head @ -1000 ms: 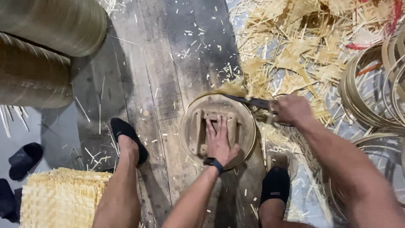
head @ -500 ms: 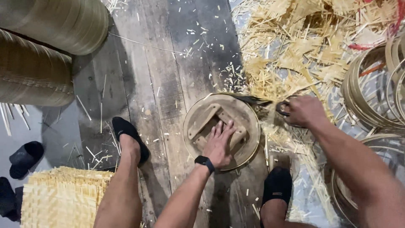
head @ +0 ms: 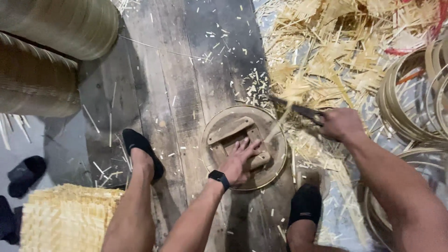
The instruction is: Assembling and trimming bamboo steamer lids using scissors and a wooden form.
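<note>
A round woven bamboo tray [head: 219, 128] with wooden cross slats lies on the dark plank floor between my feet. My left hand [head: 240, 161], a black watch on its wrist, presses flat on the slats at the tray's middle. My right hand [head: 340, 123] grips the handle of dark shears [head: 298, 109], whose blades meet the tray's right rim, where pale bamboo strips stick out. The shears look blurred with motion.
A heap of bamboo offcuts [head: 336, 51] lies beyond the tray at upper right. Bamboo hoops [head: 410, 102] are stacked on the right. Large woven rolls [head: 51, 42] sit upper left, a pale woven mat [head: 65, 217] lower left, and dark slippers [head: 25, 175] at the far left.
The tray has been turned under my left hand, so its slats now lie at a slant. My right hand with the shears has shifted along the tray's right rim.
</note>
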